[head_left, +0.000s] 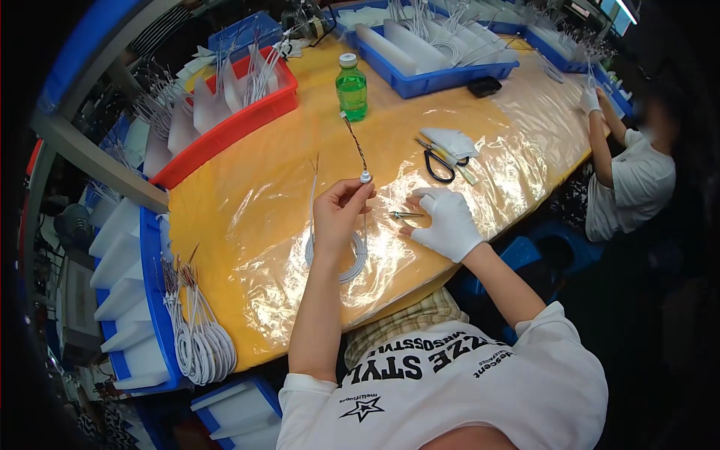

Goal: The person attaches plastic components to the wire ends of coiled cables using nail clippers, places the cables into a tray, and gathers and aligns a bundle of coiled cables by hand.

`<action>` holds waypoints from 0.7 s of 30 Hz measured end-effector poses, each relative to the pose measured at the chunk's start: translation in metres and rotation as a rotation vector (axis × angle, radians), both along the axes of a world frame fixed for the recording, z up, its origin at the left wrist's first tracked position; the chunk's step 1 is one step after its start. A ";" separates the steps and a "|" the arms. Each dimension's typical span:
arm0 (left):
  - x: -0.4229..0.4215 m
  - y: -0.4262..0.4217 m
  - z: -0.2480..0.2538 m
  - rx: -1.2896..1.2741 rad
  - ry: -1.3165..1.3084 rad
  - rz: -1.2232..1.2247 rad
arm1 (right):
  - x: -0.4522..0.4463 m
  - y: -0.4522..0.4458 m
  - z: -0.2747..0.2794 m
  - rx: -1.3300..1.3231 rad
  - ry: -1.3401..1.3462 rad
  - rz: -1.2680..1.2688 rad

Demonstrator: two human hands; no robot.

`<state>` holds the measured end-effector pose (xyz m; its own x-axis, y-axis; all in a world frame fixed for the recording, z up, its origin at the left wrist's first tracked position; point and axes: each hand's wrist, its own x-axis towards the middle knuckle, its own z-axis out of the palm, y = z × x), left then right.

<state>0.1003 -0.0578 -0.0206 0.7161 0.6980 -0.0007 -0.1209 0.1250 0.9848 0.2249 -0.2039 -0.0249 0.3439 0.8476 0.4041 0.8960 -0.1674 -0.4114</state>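
My left hand (341,211), bare, is closed in a pinch on the end of a white cable, just below its round white fitting (366,177). Thin twisted dark wires (354,139) rise from the fitting to a small white connector (343,115). The rest of the white cable (355,268) hangs in a coil behind my left wrist, partly hidden by it. My right hand (448,225), in a white glove with bare fingertips showing, is curled around a slim metal tool (406,215), whose tip points toward my left hand. Its exact kind is too small to tell.
Black-handled scissors (439,166) lie beyond my right hand near a white packet (452,142). A green bottle (351,91) stands ahead. A red bin (232,131), a blue bin (431,84) and bundled cables (201,337) surround the plastic-covered table (262,195). Another person (637,169) sits right.
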 end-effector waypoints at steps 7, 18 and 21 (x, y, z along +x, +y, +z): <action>0.000 -0.004 -0.002 0.071 0.008 -0.022 | -0.010 0.003 0.021 0.025 0.110 -0.102; 0.003 -0.013 -0.003 0.183 -0.019 0.045 | -0.023 0.006 0.050 0.231 0.118 -0.078; 0.002 -0.014 -0.002 0.252 -0.021 0.075 | -0.024 0.005 0.049 0.204 0.069 -0.081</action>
